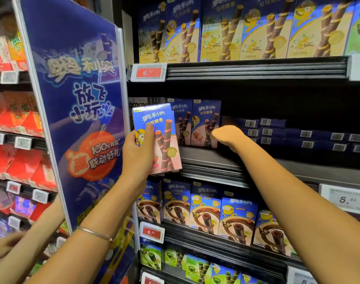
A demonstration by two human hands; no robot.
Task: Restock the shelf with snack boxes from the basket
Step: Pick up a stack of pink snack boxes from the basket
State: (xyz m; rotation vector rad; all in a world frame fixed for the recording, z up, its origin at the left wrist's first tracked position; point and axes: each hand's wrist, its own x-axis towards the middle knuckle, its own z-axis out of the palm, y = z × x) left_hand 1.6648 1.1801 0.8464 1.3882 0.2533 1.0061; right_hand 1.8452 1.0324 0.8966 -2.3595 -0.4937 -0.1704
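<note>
the middle shelf (216,158) is mostly bare at its front, with two upright boxes (195,124) at the back left and flat stacked boxes (298,136) lying further right. i think the main risk is here: if the new box is pushed in carelessly, it may knock the two upright ones over, because they have no support on the right side. the blue promo panel (72,99) stands just beside the opening, so the box corner could also catch on it.

the right hand (226,134) reaches into the shelf near the upright boxes; its fingers are hidden, so i cannot tell if it is spread or closed. the left hand (138,150) is closed around the snack box (157,138), thumb on the front face, holding it upright in front of the shelf edge. the box is blue on top and pink below, with two wafer rolls printed on it. it looks light and stiff. the basket is not in view.
</note>
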